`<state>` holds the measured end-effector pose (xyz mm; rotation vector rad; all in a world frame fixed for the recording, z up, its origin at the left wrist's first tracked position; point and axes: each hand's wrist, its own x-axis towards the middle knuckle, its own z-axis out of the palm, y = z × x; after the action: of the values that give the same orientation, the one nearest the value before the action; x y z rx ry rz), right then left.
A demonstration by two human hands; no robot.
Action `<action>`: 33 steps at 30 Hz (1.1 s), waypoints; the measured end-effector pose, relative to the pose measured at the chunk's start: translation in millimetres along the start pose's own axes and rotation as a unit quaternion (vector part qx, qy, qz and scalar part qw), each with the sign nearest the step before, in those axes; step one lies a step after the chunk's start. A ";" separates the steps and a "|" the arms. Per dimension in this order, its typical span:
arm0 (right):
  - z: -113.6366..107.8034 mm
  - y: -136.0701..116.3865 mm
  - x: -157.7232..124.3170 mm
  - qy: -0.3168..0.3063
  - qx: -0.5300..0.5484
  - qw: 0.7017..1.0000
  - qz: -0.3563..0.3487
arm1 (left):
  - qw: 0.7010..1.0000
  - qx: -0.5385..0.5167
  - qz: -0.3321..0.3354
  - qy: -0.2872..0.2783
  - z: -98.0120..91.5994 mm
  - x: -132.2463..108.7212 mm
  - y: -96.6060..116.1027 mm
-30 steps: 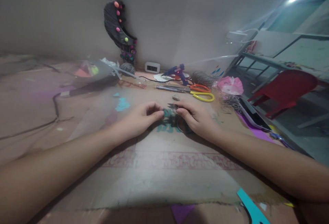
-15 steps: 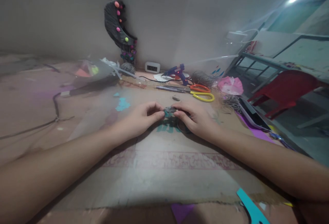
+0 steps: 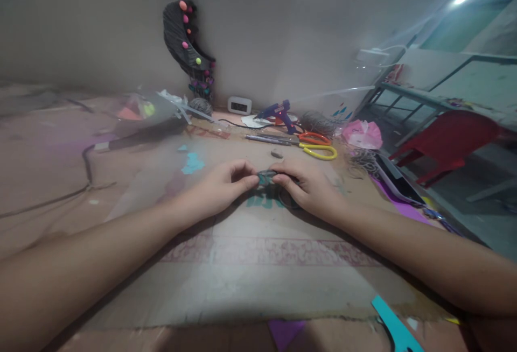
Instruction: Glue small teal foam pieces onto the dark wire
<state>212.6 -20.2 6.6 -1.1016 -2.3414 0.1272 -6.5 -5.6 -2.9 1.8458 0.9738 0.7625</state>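
Cardboard sheet (image 3: 258, 290) covers your table (image 3: 40, 174). Nearest you: purple scrap (image 3: 285, 332) and flat teal cut-out (image 3: 396, 324) at its near edge. Mid-sheet, between your hands: small teal piece (image 3: 262, 178), pinched by left hand (image 3: 224, 184) thumb and finger. Your right hand (image 3: 310, 184) is closed on small snips (image 3: 272, 172), tips at the piece; too small to tell if blades are shut. Beyond: loose teal scraps (image 3: 193, 163) left, scissors (image 3: 304, 146) with orange/yellow loops, then glue gun (image 3: 276, 111), digital clock (image 3: 239, 105), wall with dark crescent decoration (image 3: 176, 37).
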 end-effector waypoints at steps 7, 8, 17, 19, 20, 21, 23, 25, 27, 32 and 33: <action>0.9 1.4 -0.7 -0.005 0.003 1.000 0.005 | 1.000 -0.004 0.001 0.006 -1.0 0.0 1.5; 0.9 1.1 -0.9 -0.003 0.009 1.000 0.006 | 1.000 -0.005 0.001 0.005 -1.0 0.1 1.3; 2.9 4.2 -0.1 0.068 0.010 0.997 0.032 | 1.000 -0.026 0.012 -0.001 0.2 0.7 -1.7; 2.8 4.0 -0.3 0.048 0.005 0.999 0.023 | 1.000 -0.023 0.013 -0.002 -0.1 0.4 -1.6; 2.5 3.5 -0.5 0.039 0.002 0.999 0.020 | 1.000 -0.022 0.015 -0.002 -0.2 0.2 -1.6; 2.0 2.9 -0.7 0.031 0.000 0.999 0.018 | 1.000 -0.023 0.016 -0.003 -0.2 0.1 -1.8; 1.3 1.6 -1.0 0.020 -0.002 1.000 0.019 | 1.000 -0.025 0.017 -0.002 -0.2 -0.2 -2.2; 0.9 1.0 -1.1 0.017 -0.003 1.000 0.020 | 1.000 -0.025 0.017 0.001 0.0 -0.6 -2.2; 1.0 1.1 -1.2 0.018 -0.005 1.000 0.020 | 1.000 -0.020 0.018 0.004 0.2 -1.2 -1.5; 0.8 1.9 -1.6 0.019 -0.014 1.000 0.010 | 1.000 0.004 0.025 0.011 0.8 -2.7 1.9; 0.6 1.7 -1.6 0.018 -0.015 1.000 0.006 | 1.000 0.007 0.025 0.012 0.8 -2.9 2.4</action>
<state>214.3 -20.2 4.9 -1.1240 -2.3111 0.0766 -6.5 -9.1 -1.4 1.8841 0.9527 0.8117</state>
